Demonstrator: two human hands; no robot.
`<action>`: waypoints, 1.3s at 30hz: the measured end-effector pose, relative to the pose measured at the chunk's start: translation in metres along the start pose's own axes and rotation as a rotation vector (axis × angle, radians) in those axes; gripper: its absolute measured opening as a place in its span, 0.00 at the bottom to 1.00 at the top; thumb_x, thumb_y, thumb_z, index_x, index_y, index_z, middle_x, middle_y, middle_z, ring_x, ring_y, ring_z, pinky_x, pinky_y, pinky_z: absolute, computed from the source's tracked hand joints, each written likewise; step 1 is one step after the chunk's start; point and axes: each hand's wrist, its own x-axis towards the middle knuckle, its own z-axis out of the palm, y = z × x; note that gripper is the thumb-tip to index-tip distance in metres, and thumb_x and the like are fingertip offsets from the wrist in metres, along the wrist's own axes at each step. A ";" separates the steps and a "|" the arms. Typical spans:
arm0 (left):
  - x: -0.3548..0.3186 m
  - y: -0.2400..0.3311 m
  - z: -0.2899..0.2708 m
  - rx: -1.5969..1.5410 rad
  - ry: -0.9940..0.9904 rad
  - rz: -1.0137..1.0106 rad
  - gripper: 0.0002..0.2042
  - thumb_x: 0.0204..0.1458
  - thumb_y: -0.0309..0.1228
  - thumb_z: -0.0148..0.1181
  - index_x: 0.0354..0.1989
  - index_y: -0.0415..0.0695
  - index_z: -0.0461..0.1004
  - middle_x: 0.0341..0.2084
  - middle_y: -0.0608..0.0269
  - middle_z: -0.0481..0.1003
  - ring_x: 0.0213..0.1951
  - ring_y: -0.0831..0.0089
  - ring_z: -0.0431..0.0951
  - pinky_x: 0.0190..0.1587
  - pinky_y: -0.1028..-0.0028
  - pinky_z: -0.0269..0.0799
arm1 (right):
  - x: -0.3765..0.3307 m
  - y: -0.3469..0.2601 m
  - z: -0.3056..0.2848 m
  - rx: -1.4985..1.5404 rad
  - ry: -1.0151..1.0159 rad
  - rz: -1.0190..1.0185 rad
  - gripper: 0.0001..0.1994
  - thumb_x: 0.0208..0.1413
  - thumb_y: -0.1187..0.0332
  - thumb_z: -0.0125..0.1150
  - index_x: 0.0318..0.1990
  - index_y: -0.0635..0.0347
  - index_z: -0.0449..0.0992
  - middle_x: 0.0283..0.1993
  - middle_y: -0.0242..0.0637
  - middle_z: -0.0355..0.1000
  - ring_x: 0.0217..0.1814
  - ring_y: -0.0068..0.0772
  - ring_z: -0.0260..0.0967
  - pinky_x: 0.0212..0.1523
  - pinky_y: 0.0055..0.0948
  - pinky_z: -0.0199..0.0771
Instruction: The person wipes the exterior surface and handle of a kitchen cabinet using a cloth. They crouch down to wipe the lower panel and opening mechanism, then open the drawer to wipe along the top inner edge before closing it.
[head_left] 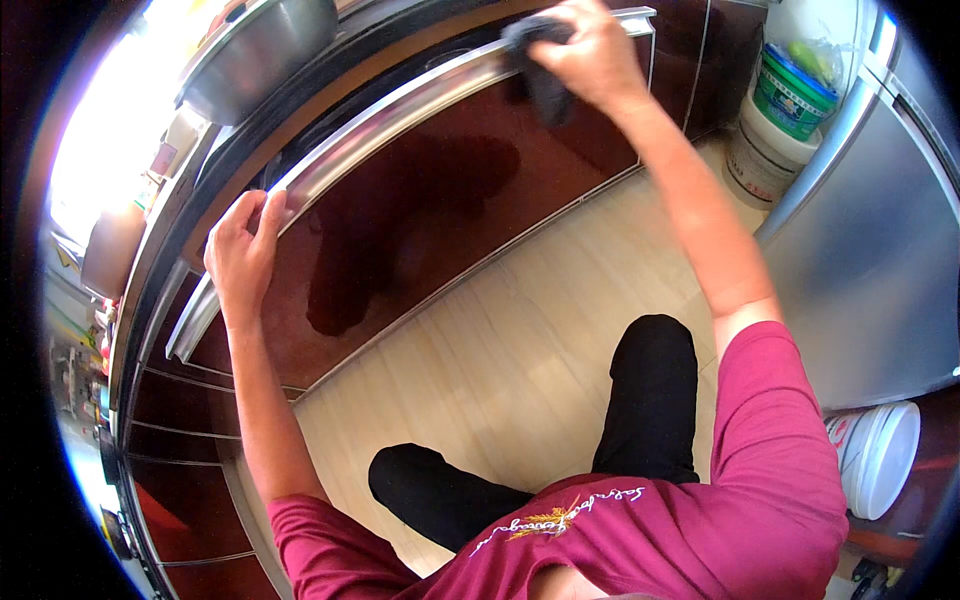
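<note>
Wiping well probably calls for pressing the dark cloth flat along the metal rim; it sits near the rim's right end, pinched in the right grip. The left grip clasps the rim further left, which should steady the red panel. Beyond, a steel bowl rests on the surface; the silvery fridge may crowd the right elbow.

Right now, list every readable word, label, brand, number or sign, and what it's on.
I don't transcribe printed wording, so by place only:
Maroon shirt: white script across the chest, with a gold motif; large enough to make out.
Green bucket: pale print, too small to read.
Pale bucket beneath it: print too small and blurred.
White bucket at right: reddish marks, unreadable.
Dark cloth, drawer front: none visible.
</note>
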 end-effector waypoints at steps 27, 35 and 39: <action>0.001 0.005 -0.004 0.039 0.019 0.005 0.18 0.53 0.48 0.55 0.30 0.44 0.77 0.19 0.59 0.74 0.26 0.65 0.75 0.34 0.70 0.68 | -0.007 -0.042 0.073 0.032 0.122 -0.658 0.15 0.43 0.78 0.55 0.40 0.52 0.69 0.42 0.30 0.68 0.46 0.36 0.64 0.51 0.33 0.62; -0.002 0.002 -0.006 0.019 0.008 0.013 0.18 0.53 0.47 0.56 0.29 0.42 0.77 0.19 0.59 0.74 0.25 0.68 0.75 0.32 0.71 0.67 | 0.011 0.058 -0.022 0.155 -0.123 -0.396 0.11 0.41 0.79 0.59 0.35 0.59 0.76 0.39 0.42 0.72 0.45 0.40 0.70 0.46 0.33 0.70; -0.001 0.004 0.001 0.004 0.032 0.017 0.18 0.52 0.47 0.57 0.29 0.42 0.77 0.19 0.60 0.74 0.24 0.70 0.74 0.32 0.72 0.67 | 0.027 0.077 -0.044 0.392 -0.352 0.000 0.08 0.46 0.77 0.61 0.36 0.61 0.75 0.35 0.32 0.72 0.38 0.22 0.69 0.42 0.23 0.69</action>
